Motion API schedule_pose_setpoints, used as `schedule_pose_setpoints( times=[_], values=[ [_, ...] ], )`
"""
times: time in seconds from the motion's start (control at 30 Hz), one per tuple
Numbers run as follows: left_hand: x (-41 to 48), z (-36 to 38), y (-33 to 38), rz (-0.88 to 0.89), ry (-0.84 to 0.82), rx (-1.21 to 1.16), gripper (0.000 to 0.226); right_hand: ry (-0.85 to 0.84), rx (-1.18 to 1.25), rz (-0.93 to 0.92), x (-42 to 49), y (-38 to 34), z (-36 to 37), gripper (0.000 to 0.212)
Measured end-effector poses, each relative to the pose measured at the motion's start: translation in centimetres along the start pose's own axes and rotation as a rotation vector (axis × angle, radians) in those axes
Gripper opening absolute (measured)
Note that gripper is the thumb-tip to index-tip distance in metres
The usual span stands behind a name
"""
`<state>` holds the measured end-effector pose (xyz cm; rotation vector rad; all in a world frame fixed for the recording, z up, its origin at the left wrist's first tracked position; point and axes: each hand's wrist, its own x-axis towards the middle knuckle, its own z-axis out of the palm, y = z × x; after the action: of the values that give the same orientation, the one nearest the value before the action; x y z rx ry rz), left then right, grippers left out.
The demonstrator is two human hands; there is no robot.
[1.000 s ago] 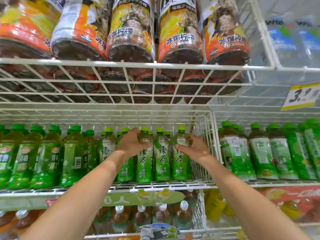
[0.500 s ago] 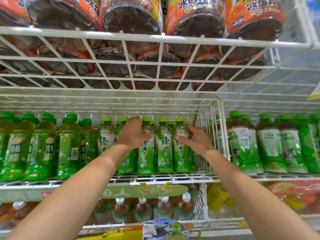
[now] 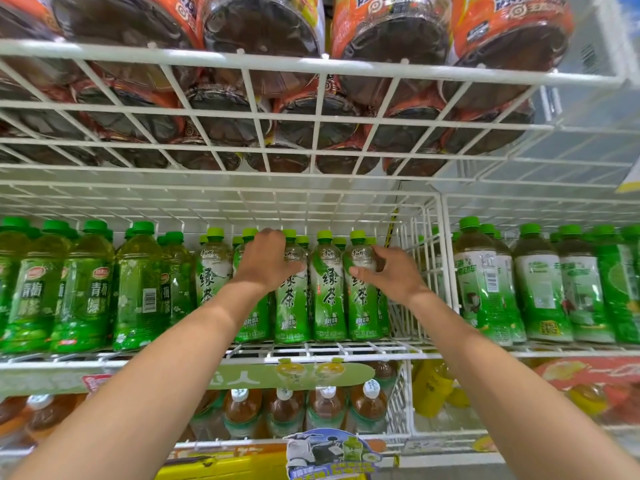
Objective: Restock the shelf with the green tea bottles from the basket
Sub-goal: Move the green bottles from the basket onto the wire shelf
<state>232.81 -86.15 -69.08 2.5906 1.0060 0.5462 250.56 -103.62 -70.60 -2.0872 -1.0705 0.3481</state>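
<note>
The white wire shelf (image 3: 346, 349) of a shop cooler carries a full-looking front row of green tea bottles (image 3: 328, 289); the basket is out of view, so what remains is unknowable. The left hand (image 3: 266, 261) wraps one bottle's shoulder; the right hand (image 3: 391, 271) has its grip loosely curled against the end bottle.

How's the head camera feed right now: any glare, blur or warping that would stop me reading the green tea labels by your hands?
Head view: bright, even light; the green tea bottles read sharply at centre. Wide-angle warping bows the wire shelf overhead and stretches both forearms. The left hand and right hand cover some labels. The upper-right corner is washed out and hazy; the bottom edge is soft.
</note>
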Motion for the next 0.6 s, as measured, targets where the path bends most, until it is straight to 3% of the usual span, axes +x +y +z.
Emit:
schedule_pose_setpoints(
  times=[0.33,0.43,0.6],
  values=[
    [-0.3,-1.1,-0.1,0.063,-0.026,0.104,0.043,-0.066,-0.105,0.071,0.7,-0.9,-1.0,0.069],
    [-1.0,-2.3,-0.5,0.100,-0.010,0.047,0.057,-0.076,-0.196,0.040,0.6,-1.9,-2.0,0.078],
    [-3.2,-5.0,-1.1,0.082,-0.182,0.093,0.060,-0.126,-0.498,-0.053,-0.5,-4.6,-3.0,0.076]
  ],
)
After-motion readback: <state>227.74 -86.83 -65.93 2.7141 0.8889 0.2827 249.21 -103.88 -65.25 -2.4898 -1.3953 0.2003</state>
